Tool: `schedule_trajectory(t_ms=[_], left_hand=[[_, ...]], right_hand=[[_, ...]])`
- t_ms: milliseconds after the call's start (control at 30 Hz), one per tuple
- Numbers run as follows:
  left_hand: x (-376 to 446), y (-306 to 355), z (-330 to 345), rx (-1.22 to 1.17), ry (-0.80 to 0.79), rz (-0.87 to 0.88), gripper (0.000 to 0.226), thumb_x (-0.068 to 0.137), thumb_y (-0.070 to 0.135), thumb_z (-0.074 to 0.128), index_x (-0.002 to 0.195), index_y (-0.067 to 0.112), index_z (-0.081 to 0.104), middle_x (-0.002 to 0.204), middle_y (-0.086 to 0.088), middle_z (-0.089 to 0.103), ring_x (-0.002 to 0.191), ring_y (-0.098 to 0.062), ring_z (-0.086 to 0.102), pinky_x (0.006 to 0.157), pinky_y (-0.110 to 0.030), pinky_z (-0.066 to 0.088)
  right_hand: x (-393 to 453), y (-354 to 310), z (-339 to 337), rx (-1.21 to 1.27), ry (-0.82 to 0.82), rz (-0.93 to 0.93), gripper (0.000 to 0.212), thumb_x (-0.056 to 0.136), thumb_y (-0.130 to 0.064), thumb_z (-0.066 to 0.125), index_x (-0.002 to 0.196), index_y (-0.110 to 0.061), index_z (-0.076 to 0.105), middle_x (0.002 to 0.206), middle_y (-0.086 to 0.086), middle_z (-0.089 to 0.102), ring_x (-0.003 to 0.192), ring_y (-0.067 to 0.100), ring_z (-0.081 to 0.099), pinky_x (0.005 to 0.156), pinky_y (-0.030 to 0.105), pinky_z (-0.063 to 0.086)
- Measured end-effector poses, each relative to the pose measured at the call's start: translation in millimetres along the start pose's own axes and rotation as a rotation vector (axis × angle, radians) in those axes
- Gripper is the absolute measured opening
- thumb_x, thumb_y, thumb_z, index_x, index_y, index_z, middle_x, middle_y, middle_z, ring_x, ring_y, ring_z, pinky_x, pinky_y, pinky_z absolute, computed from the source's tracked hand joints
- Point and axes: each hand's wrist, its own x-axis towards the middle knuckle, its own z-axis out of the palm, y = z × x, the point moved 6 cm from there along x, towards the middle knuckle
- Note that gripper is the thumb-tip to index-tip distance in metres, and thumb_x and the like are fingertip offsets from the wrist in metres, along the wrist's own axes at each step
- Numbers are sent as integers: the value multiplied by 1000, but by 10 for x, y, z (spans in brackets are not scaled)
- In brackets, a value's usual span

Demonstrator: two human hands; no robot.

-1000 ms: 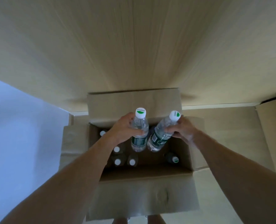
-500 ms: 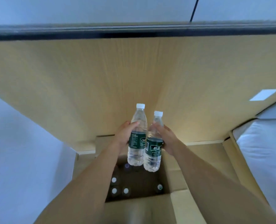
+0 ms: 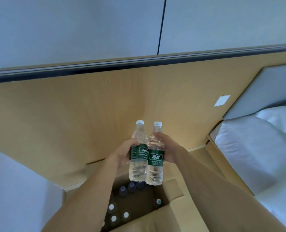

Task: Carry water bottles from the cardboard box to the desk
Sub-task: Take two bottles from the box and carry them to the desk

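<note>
My left hand (image 3: 122,154) grips a clear water bottle (image 3: 138,168) with a green label and white cap. My right hand (image 3: 168,148) grips a second bottle (image 3: 154,169) of the same kind. Both bottles stand upright, side by side and touching, held above the open cardboard box (image 3: 174,215). Inside the box several more bottles (image 3: 118,213) show their white caps, in shadow. No desk is in view.
A light wooden panel (image 3: 72,123) rises behind the box, topped by a dark rail (image 3: 139,63) and a grey wall. A bed with white bedding (image 3: 259,148) lies at the right. A pale wall surface (image 3: 13,190) stands at the left.
Both hands have lifted the two bottles out of the box and brought them upright and together. The view has tilted upward, showing the wall and the bed.
</note>
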Motion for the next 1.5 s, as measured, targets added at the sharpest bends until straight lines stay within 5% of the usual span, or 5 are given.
schedule_trajectory(t_ms=[233, 367, 567, 800, 1500], left_hand=[[-57, 31, 145, 128, -88, 39, 52, 79, 28, 83, 124, 11, 65, 119, -17, 71, 111, -35, 68, 95, -51, 54], [-44, 27, 391, 129, -83, 36, 58, 77, 25, 86, 126, 19, 56, 119, -16, 70, 106, -36, 70, 85, -51, 59], [-76, -151, 938, 125, -211, -110, 38, 96, 29, 62, 126, 11, 46, 107, -20, 65, 85, -30, 71, 65, -39, 60], [-126, -445, 1679, 341, -409, -113, 47, 94, 23, 69, 132, 2, 52, 123, -28, 65, 115, -44, 63, 105, -61, 45], [-1500, -2312, 4635, 633, -955, -289, 51, 93, 32, 70, 131, 4, 51, 121, -30, 64, 107, -48, 67, 92, -69, 50]], right_hand=[[-241, 109, -243, 86, 113, -56, 36, 89, -32, 71, 110, -8, 56, 95, 9, 68, 78, 25, 68, 81, 38, 55], [-425, 218, -437, 3, 237, -90, 60, 87, -47, 72, 129, -8, 58, 130, 11, 63, 116, 31, 63, 97, 46, 52], [-825, 478, -746, 199, 265, -149, 56, 87, -53, 67, 117, -6, 61, 108, 11, 70, 95, 28, 69, 89, 44, 55], [-1534, 859, -1347, 429, 380, -270, 73, 87, -58, 63, 132, -2, 52, 122, 20, 68, 103, 35, 70, 86, 45, 57], [-4376, 2952, -2867, 686, 707, -431, 51, 92, -40, 65, 128, -6, 57, 125, 22, 65, 102, 33, 65, 92, 44, 52]])
